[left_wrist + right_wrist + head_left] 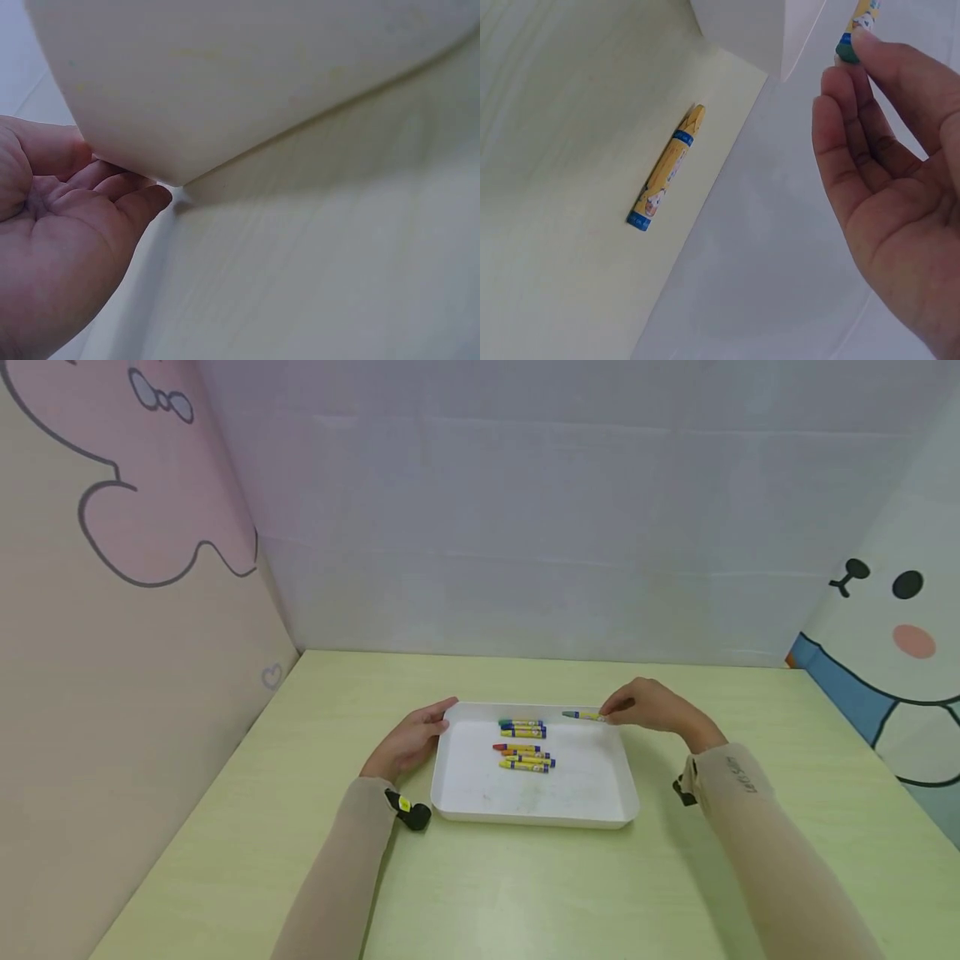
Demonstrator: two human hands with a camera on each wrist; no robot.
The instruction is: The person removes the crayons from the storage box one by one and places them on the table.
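In the head view, the white tray (585,785) sits on the tabletop (510,893). The left hand (408,743) grips its far left corner, thumb over the rim, probably to stop it sliding. The right hand (656,706) pinches the held crayon (581,716) by its right end over the tray's far right part; its tip points left like the others, perhaps to match them. Inside, three crayons (523,734) lie on the far side and four crayons (529,760) nearer, side by side.

The left wrist view shows the fingers bent against the tray's corner from outside.

In the right wrist view, thumb and fingertips pinch the held crayon; a yellow-brown crayon (662,176) lies on the tabletop outside the tray.
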